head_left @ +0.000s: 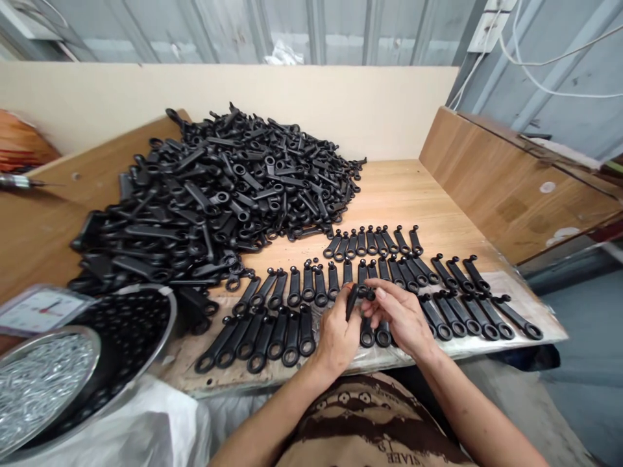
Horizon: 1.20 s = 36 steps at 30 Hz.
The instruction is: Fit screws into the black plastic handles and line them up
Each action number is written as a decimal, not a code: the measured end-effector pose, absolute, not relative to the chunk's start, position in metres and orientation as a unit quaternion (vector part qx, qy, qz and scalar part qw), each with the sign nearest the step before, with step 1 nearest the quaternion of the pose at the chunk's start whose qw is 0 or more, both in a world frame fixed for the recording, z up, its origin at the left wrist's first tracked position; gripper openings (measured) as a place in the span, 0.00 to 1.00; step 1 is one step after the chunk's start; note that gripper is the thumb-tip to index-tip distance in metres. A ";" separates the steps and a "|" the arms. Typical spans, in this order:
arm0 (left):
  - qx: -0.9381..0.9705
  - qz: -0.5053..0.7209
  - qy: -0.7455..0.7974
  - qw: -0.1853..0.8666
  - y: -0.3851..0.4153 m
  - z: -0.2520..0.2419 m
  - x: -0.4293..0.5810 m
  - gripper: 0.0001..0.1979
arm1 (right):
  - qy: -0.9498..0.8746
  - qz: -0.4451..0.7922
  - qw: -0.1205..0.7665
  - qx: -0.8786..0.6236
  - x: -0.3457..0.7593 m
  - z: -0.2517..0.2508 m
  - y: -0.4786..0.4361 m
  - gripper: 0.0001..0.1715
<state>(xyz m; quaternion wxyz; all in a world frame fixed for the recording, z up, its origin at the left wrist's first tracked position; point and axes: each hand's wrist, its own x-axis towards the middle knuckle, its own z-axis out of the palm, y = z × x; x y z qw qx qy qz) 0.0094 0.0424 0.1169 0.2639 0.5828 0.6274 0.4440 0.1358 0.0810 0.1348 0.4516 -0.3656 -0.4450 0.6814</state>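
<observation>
Over the front of the bench, my left hand is closed round a black ring-ended lever, held up on end. A bit of orange shows at its top. Close beside it, my right hand pinches a small round black knob between thumb and fingers. Whether the knob touches the lever is hard to make out. Under and around both hands lie rows of black levers, each with a ring at the near end and a small knob at the far end. My hands cover part of the front row.
A big heap of black levers rises at the back left. At the front left, a large bowl of black knobs carries a smaller metal bowl of silver pins. A clock and a screwdriver-like tool are at left. Wooden boards edge the bench.
</observation>
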 end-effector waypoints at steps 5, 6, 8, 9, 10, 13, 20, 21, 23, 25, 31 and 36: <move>0.596 0.429 0.627 0.259 0.040 0.115 0.009 0.19 | -0.504 0.588 0.493 -0.396 0.131 0.124 0.073 0.12; 0.603 0.418 0.627 0.262 0.040 0.114 0.009 0.19 | -0.496 0.583 0.504 -0.399 0.130 0.122 0.073 0.11; 0.610 0.398 0.629 0.273 0.039 0.112 0.010 0.19 | -0.475 0.598 0.509 -0.397 0.127 0.118 0.074 0.11; 0.607 0.398 0.629 0.280 0.040 0.112 0.011 0.19 | -0.470 0.608 0.503 -0.395 0.127 0.118 0.075 0.11; 0.599 0.406 0.626 0.291 0.041 0.111 0.012 0.18 | -0.474 0.613 0.492 -0.396 0.128 0.119 0.077 0.11; 0.524 0.472 0.594 0.388 0.048 0.111 0.022 0.11 | -0.538 0.570 0.467 -0.410 0.135 0.130 0.081 0.12; 0.291 0.565 0.465 0.616 0.076 0.130 0.049 0.20 | -0.773 0.191 0.456 -0.398 0.162 0.146 0.070 0.12; 0.276 0.558 0.461 0.633 0.078 0.133 0.053 0.21 | -0.792 0.174 0.429 -0.398 0.166 0.144 0.069 0.11; 0.252 0.538 0.456 0.662 0.080 0.136 0.062 0.24 | -0.812 0.151 0.385 -0.412 0.175 0.137 0.069 0.11; 0.245 0.517 0.453 0.684 0.081 0.137 0.075 0.25 | -0.811 0.134 0.373 -0.430 0.185 0.131 0.071 0.10; 0.319 0.434 0.400 0.742 0.082 0.140 0.117 0.26 | -0.778 0.041 0.402 -0.481 0.255 0.132 0.085 0.16; 0.384 0.343 0.411 0.752 0.078 0.148 0.109 0.28 | -0.705 -0.008 0.227 -0.672 0.385 0.137 0.106 0.19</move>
